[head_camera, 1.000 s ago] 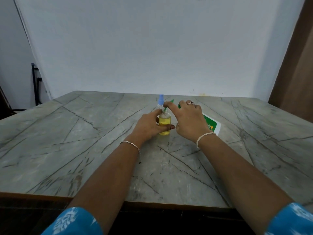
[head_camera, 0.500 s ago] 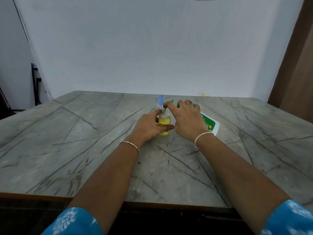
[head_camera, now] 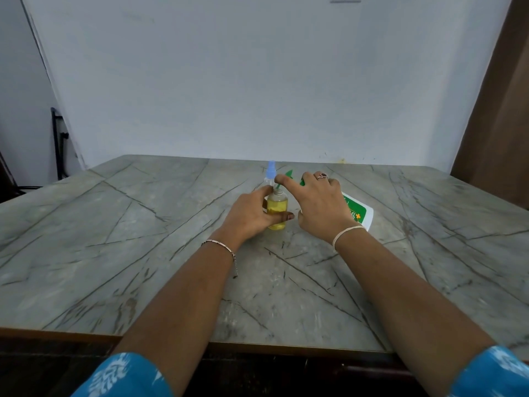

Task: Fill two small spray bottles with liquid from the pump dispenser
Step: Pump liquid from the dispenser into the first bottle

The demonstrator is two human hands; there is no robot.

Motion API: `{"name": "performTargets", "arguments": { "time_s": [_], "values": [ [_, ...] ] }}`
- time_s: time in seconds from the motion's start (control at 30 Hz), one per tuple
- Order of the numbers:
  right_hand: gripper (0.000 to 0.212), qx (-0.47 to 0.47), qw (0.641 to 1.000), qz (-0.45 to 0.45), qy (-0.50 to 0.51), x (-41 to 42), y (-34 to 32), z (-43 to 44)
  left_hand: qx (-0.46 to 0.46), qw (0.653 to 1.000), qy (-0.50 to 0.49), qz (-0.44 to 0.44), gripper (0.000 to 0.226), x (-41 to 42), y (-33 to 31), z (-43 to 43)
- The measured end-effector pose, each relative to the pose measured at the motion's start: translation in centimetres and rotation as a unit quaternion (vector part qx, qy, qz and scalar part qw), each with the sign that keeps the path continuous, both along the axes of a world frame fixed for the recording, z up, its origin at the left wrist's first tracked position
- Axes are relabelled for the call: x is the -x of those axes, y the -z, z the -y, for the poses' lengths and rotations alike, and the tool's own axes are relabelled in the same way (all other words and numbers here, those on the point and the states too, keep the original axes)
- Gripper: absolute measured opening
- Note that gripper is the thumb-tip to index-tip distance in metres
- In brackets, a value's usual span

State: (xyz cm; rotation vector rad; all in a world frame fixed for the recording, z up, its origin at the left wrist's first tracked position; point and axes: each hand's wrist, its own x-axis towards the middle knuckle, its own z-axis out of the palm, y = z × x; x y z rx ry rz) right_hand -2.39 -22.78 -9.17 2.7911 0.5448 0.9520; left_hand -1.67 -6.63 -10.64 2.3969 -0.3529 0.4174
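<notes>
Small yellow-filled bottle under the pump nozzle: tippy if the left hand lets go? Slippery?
Probably tippy: the small bottle is narrow and tall for its base, and the left hand wraps it while the right hand works the pump dispenser. Nearly full of yellow liquid, so likely weighty for its size. Smooth clear wall; possibly slick if liquid dribbles.

No text could be read with certainty: the pump dispenser (head_camera: 361, 214), right of the frame's centre, carried a green label (head_camera: 355, 211) with a small orange plus sign and white lettering too blurred to make out.
</notes>
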Motion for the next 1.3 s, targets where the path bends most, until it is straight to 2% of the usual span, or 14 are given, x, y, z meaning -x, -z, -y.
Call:
{"name": "performTargets", "arguments": {
  "time_s": [0.2,0.63,1.0,1.3],
  "values": [
    [0.074,-0.013,1.0,0.003,0.006,-0.3,-0.1,-0.5,-0.003,1.0,0.003,0.0,0.065,-0.2,0.2,-0.1],
    [0.081,0.003,1.0,0.007,0.006,-0.2,0.3,0.0,0.0,1.0,-0.002,-0.005,0.073,-0.4,0.3,0.1],
    [0.074,-0.008,1.0,0.009,0.018,-0.2,0.0,-1.0,-0.004,1.0,0.002,0.0,0.068,-0.3,0.1,0.0],
    [0.087,0.027,1.0,0.015,-0.001,0.0,0.0,0.2,-0.005,1.0,-0.008,-0.006,0.073,-0.2,0.1,0.0]
  ]
}}
